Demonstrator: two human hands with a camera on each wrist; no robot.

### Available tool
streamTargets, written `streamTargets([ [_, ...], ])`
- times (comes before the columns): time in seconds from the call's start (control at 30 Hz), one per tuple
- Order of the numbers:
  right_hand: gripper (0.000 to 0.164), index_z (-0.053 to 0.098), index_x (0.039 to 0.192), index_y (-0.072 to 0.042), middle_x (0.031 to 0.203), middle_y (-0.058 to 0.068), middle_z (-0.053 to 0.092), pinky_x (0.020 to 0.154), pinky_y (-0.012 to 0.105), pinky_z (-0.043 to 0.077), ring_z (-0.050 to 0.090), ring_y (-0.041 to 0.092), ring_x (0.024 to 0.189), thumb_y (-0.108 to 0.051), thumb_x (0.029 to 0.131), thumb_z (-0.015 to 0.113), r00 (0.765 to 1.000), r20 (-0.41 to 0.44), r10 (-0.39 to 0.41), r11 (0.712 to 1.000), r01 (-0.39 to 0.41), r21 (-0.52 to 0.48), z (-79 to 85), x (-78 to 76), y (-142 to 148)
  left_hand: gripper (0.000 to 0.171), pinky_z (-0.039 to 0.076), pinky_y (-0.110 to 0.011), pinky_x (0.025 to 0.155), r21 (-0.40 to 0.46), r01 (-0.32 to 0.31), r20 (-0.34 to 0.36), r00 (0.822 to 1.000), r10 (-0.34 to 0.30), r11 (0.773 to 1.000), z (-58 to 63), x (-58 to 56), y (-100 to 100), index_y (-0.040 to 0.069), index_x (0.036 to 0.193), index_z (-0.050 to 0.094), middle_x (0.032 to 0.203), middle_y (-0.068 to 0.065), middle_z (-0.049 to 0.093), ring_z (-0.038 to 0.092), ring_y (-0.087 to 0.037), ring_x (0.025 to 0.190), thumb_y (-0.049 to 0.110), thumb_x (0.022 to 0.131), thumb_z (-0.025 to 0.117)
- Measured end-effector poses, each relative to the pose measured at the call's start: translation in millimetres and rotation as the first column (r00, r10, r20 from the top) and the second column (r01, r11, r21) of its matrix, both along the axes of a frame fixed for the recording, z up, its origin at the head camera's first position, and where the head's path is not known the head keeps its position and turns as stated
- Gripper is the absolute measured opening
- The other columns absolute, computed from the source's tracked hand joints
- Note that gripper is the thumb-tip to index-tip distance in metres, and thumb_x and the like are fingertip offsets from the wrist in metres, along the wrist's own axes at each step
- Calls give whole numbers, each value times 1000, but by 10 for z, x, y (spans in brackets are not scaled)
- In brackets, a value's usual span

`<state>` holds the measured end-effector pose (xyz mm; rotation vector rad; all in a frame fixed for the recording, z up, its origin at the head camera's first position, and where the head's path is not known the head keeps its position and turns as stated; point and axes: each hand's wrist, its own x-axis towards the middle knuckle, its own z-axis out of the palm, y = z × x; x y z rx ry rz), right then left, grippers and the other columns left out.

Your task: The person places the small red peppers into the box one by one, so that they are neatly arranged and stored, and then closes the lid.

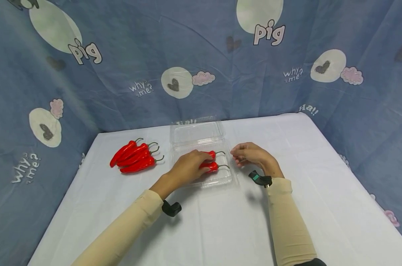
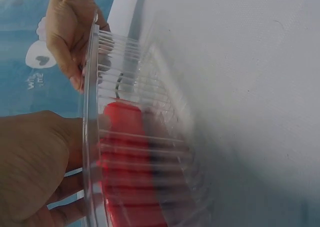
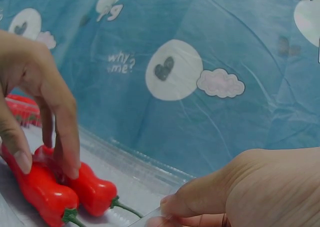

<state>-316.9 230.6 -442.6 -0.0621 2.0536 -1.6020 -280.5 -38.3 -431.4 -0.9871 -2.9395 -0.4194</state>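
Observation:
A clear plastic clamshell container (image 1: 220,180) lies with its lid folded back at the table's middle. Two red chili peppers lie side by side in its base: a front pepper (image 1: 213,167) and a rear pepper (image 3: 98,193), green stems to the right. My left hand (image 1: 186,168) reaches in from the left, thumb and fingers pinching the front pepper; the fingers hide the peppers' left parts in the head view. At the container's right edge my right hand (image 1: 251,155) pinches the rim between thumb and fingers.
Several red chili peppers (image 1: 137,159) lie in a group on the white tablecloth (image 1: 220,225), left of the container. The raised lid (image 1: 196,133) stands near the blue printed curtain (image 1: 201,44), which hangs behind the table and along its sides.

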Motion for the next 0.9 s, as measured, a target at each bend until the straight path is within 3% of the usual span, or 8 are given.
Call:
streamTargets([
  [0.47, 31, 56, 117, 10, 83, 4, 60, 70, 31, 57, 60, 14, 70, -16, 101, 60, 1000, -7, 4, 1000, -4, -11, -15, 14, -3, 44, 50, -42, 103, 68, -44, 30, 999, 42, 997, 171, 78, -236, 17, 130, 67, 127, 1, 68, 61, -19, 119, 23, 88, 80],
  [0.7, 32, 56, 119, 10, 82, 4, 60, 69, 30, 57, 60, 14, 69, -17, 101, 60, 1000, 3, -9, 1000, 9, -7, -6, 21, -8, 44, 50, -45, 103, 81, -68, 10, 998, 68, 994, 228, 82, -388, 14, 129, 67, 128, -2, 68, 61, -23, 121, 24, 88, 80],
  [0.9, 32, 57, 120, 9, 83, 4, 60, 71, 32, 57, 60, 13, 69, -16, 101, 60, 1000, 4, -6, 1000, 6, -14, 15, 32, -12, 43, 54, -42, 97, 117, -94, -3, 995, 95, 989, 279, 71, -513, 14, 127, 69, 126, -2, 69, 65, -24, 114, 24, 88, 81],
])
